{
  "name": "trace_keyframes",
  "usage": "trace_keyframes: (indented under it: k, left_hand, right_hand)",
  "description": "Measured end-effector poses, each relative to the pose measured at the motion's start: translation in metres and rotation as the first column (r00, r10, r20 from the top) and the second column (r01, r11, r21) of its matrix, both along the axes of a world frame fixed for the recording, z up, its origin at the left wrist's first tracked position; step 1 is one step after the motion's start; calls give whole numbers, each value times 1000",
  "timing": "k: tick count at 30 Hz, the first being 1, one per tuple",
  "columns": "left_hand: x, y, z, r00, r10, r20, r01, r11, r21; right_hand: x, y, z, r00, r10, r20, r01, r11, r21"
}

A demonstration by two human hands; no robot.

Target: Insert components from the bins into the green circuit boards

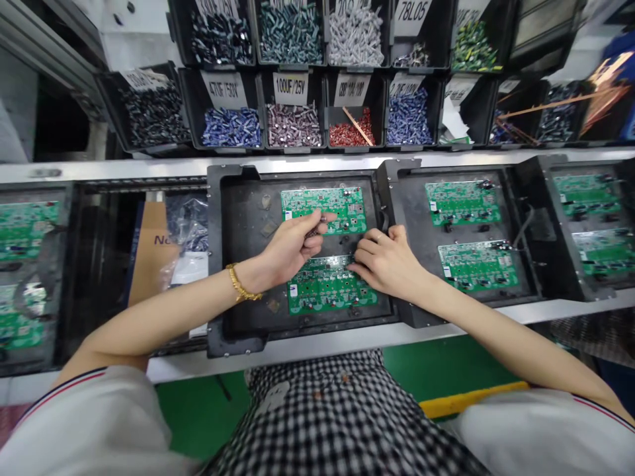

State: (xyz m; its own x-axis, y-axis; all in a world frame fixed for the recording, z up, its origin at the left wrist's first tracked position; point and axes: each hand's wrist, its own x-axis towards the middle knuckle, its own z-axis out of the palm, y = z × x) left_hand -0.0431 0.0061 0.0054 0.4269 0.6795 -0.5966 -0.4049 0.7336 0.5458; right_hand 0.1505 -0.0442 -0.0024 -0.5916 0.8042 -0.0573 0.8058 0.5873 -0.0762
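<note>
My left hand [294, 246] is closed, palm up, around several small dark capacitors [317, 228], with thumb and forefinger together at the front. It hovers over the gap between two green circuit boards, the upper board [342, 201] and the lower board [322, 291]. At the upper right part of the lower board, my right hand [387, 261] has its fingers bent and pressed together, pointing down; whatever is between the fingertips is hidden. Both boards lie in a black tray [248, 264].
Bins of loose components, such as purple capacitors [294, 124] and red parts [347, 132], line the back. Another tray of boards [464, 205] stands close on the right. A metal rail [307, 158] runs behind. A cardboard box [151, 244] lies left.
</note>
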Motion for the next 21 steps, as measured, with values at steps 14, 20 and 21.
trace_keyframes:
  k: [14, 20, 21]
  left_hand:
    - [17, -9, 4, 953, -301, -36, 303, 952, 54]
    - [12, 109, 2, 973, 157, -168, -122, 972, 201]
    - [13, 131, 1, 946, 249, -206, -185, 940, 287]
  right_hand:
    - [-5, 18, 29, 889, -161, -430, 158, 987, -42]
    - [27, 4, 15, 961, -182, -209, 145, 973, -181]
    - [30, 2, 11, 964, -180, -198, 140, 970, -199]
